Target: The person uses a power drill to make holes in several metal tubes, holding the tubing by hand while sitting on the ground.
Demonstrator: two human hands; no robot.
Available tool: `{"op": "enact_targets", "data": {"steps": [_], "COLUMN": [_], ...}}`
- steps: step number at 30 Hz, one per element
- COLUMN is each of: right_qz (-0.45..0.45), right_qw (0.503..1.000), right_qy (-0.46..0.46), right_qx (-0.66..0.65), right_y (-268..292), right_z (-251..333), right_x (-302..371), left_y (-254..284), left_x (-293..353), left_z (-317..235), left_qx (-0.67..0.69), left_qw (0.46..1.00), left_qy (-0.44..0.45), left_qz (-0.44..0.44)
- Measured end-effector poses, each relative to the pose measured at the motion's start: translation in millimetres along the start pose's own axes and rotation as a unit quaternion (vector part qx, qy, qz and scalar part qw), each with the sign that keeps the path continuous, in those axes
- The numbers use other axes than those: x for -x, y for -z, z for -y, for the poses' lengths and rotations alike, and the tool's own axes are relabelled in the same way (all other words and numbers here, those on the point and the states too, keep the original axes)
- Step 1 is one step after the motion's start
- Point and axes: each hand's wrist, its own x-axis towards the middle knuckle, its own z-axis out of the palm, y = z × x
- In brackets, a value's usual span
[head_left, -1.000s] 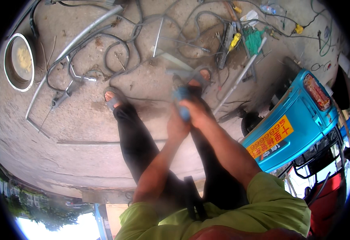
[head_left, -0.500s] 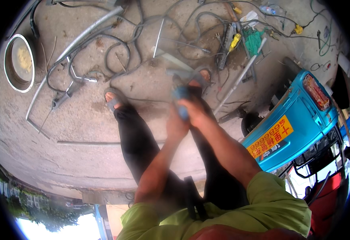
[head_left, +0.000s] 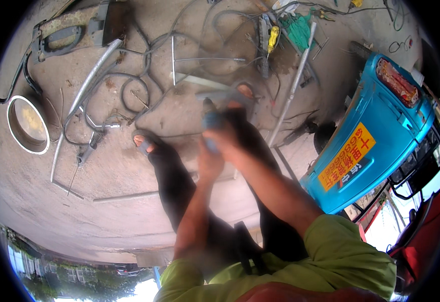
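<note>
Both my hands are closed round a blue angle grinder (head_left: 211,121), its dark head pointing away from me and somewhat blurred. My left hand (head_left: 211,162) wraps the rear of the body. Ahead of it, my right hand (head_left: 223,138) grips the blue casing from the right. Just beyond the head, a grey metal piece (head_left: 211,95) lies on the ground by my sandalled right foot (head_left: 244,91). A pale flat bar (head_left: 200,80) lies beyond that piece. Whether the grinder's head touches any metal, I cannot tell.
Looped dark cables (head_left: 129,80) cross the concrete. A long silver pipe (head_left: 97,65) lies left, near a round metal ring (head_left: 29,125) and a welding electrode holder (head_left: 86,151). A yellow-handled screwdriver (head_left: 273,39) and green cloth (head_left: 300,34) lie far right. A blue vehicle (head_left: 381,136) stands right.
The view has swung, bringing more of the far left ground into sight. My hands and the grinder stay together and appear slightly further left in the picture.
</note>
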Motion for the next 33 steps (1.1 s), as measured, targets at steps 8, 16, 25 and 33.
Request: {"op": "enact_targets", "data": {"steps": [8,16,25,33], "right_qz": [-0.088,-0.062,-0.065,-0.033], "right_qw": [0.982,0.984,0.973,0.982], "right_qy": [0.004,-0.003,0.004,-0.038], "right_qx": [0.165,0.168,0.222,0.180], "right_y": [10.6,24.3,32.4,20.6], "right_z": [132.5,126.3,134.3,80.6], "right_x": [66.0,54.3,57.4,25.7], "left_y": [-0.4,-5.8,-21.9,-20.5], "left_x": [-3.6,-4.7,-10.0,-12.0], "left_z": [-10.8,-15.3,0.1,-0.2], "left_qx": [-0.001,-0.007,-0.015,-0.005], "left_qw": [1.000,1.000,0.997,0.999], "left_qy": [-0.004,-0.005,-0.057,-0.035], "left_qz": [0.014,0.004,-0.056,-0.023]}}
